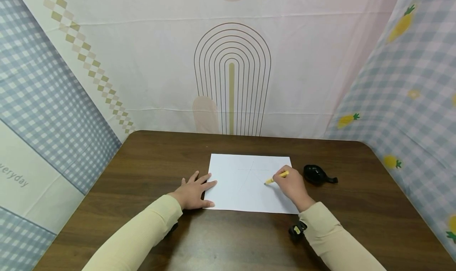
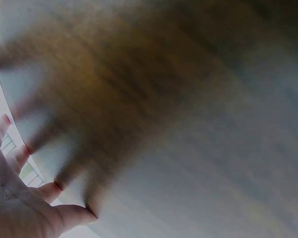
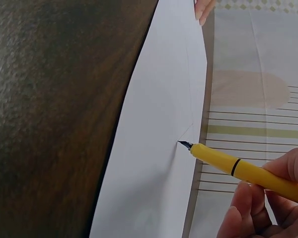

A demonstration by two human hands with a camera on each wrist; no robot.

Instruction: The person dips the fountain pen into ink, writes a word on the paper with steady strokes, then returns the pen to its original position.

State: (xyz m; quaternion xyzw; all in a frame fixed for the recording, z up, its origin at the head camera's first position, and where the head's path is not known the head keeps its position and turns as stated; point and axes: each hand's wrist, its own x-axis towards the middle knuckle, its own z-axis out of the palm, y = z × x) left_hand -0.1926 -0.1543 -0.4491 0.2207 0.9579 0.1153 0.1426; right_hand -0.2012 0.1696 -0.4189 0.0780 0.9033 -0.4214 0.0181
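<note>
A white sheet of paper lies on the brown table, with a few thin crossing lines drawn on it. My right hand grips a yellow fountain pen over the sheet's right part. In the right wrist view the dark nib of the fountain pen touches the paper at the end of a slanting line. My left hand rests with spread fingers on the sheet's left edge. The left wrist view shows the left hand with its fingertips against the blurred surface.
A glossy black object with a rounded body and short neck lies on the table right of the paper. Patterned cloths hang behind the table and along both sides. Dark wrist cameras sit under the sleeves.
</note>
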